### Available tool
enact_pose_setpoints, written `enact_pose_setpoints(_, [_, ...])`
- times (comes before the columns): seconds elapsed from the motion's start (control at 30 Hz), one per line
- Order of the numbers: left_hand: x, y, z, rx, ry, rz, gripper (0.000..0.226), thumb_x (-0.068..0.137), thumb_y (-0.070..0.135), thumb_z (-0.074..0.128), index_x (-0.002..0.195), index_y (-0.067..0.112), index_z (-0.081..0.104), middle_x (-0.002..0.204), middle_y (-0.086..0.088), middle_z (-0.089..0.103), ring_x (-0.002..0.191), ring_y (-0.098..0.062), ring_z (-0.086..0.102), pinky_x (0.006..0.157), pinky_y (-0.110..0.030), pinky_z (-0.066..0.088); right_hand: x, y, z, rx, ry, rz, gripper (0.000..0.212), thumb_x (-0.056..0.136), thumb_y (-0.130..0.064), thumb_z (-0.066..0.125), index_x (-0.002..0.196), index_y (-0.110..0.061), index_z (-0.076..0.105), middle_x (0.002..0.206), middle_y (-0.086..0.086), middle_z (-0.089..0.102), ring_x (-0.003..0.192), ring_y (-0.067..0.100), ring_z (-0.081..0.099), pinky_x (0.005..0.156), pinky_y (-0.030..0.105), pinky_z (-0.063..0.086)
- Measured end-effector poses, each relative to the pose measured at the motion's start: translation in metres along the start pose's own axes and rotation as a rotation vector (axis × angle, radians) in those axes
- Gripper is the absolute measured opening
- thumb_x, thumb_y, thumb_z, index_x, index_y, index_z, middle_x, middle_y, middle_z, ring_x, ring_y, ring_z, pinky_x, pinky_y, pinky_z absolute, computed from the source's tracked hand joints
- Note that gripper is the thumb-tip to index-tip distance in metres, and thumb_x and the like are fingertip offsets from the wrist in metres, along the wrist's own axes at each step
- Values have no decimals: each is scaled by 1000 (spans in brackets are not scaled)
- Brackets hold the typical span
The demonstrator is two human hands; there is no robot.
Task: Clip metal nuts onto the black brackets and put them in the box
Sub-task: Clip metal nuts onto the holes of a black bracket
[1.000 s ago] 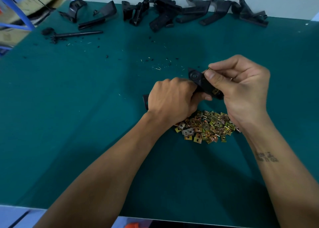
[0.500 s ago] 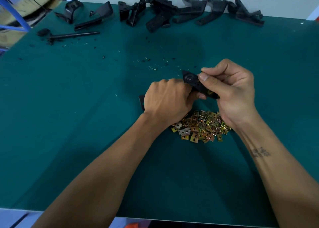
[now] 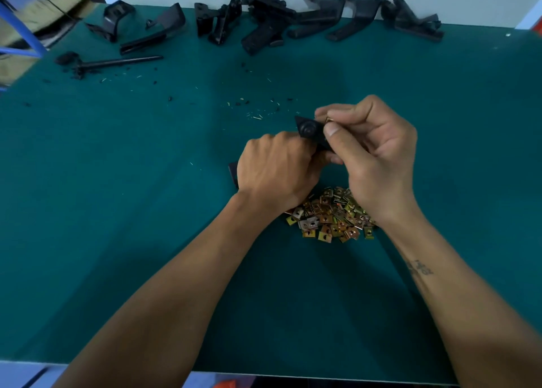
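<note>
Over the green table, my left hand (image 3: 275, 170) grips a black bracket (image 3: 309, 129); only the bracket's far end with a round boss and a corner at the left of my hand show. My right hand (image 3: 372, 156) pinches a small metal nut (image 3: 329, 119) between thumb and fingers, right at the bracket's far end. A heap of brass-coloured metal nuts (image 3: 331, 216) lies on the table just below both hands, partly hidden by my wrists. No box is in view.
Several loose black brackets (image 3: 272, 21) line the table's far edge against the white wall. A black rod (image 3: 117, 62) lies at the far left amid small black crumbs and metal slivers. Cardboard and a blue frame (image 3: 26, 35) stand beyond the left corner.
My right hand has shifted its grip from the bracket's middle up to its far end, fingers now pinching a nut there. My left hand keeps its hold on the bracket.
</note>
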State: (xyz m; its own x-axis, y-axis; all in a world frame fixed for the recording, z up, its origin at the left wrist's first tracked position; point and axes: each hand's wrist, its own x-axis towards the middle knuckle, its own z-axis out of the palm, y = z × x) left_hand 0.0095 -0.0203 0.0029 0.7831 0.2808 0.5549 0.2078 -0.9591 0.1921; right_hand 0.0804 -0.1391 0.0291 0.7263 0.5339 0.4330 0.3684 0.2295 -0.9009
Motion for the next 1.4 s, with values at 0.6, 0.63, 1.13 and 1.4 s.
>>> enact_pose_setpoints(0.6, [1, -4, 5, -75, -47, 15, 47, 98, 63, 36, 71, 25, 34, 70, -7, 64, 60, -39, 61, 53, -33, 28, 6, -1, 0, 59, 27, 104, 23, 91, -1, 67, 90, -23, 74, 79, -9, 73, 74, 5, 62, 51, 17, 47])
enact_pose_setpoints(0.63, [1, -4, 5, -68, -53, 17, 48, 98, 63, 39, 70, 25, 34, 71, -7, 65, 61, -39, 61, 53, -33, 28, 7, -3, -2, -24, 23, 86, 24, 91, -2, 67, 89, -25, 73, 80, -10, 73, 76, 2, 64, 53, 15, 49])
enact_pose_setpoints(1.13, [5, 5, -5, 139, 35, 73, 51, 94, 55, 43, 63, 17, 59, 61, -1, 61, 49, -31, 59, 50, -28, 17, 1, -9, 10, 37, 249, 91, 28, 91, 6, 65, 83, -21, 72, 73, -12, 73, 72, 2, 65, 63, 15, 49])
enact_pose_setpoints(1.4, [0, 3, -6, 82, 33, 74, 46, 93, 49, 55, 62, 16, 46, 54, -6, 57, 41, -33, 55, 49, -27, 20, 10, -8, -11, -70, -22, 105, 24, 93, 6, 66, 89, -16, 75, 73, -11, 75, 67, 3, 65, 55, 19, 50])
